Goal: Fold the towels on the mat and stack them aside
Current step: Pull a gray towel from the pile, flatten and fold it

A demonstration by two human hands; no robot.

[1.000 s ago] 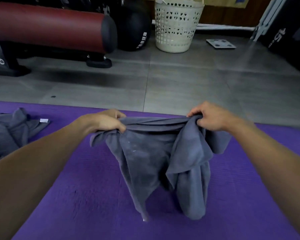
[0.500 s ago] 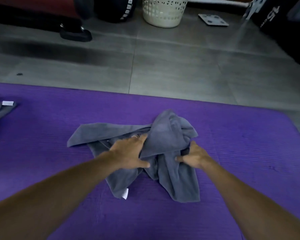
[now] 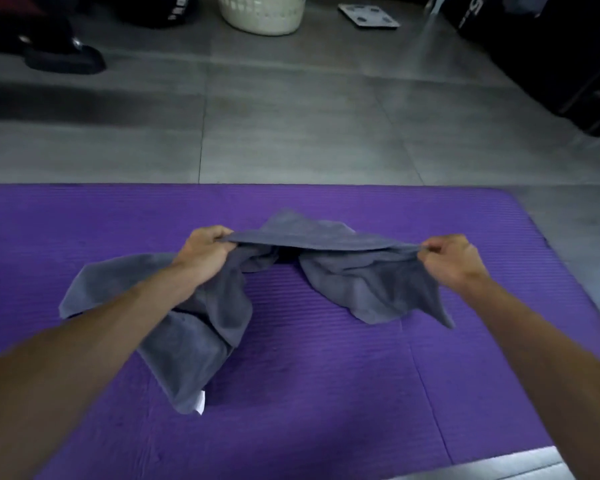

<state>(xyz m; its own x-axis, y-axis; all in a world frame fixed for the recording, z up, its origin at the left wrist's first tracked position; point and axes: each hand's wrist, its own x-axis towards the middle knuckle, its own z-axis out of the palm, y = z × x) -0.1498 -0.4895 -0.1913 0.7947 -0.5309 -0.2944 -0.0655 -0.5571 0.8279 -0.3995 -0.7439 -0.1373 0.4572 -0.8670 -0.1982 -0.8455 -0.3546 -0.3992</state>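
Both forearms are bare to the frame edge, left hand point(image 3: 203, 252) and right hand point(image 3: 452, 258) ungloved.

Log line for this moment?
left hand: grips towel edge | right hand: pinches edge | towel: stretched over mat, unfolded

Purple mat point(image 3: 326, 393) lies bare between the towel's point(image 3: 368, 282) 2 hanging halves.

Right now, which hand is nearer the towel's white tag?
Left. The left hand grips the towel edge above the white tag; the right hand pinches the opposite end, farther away.
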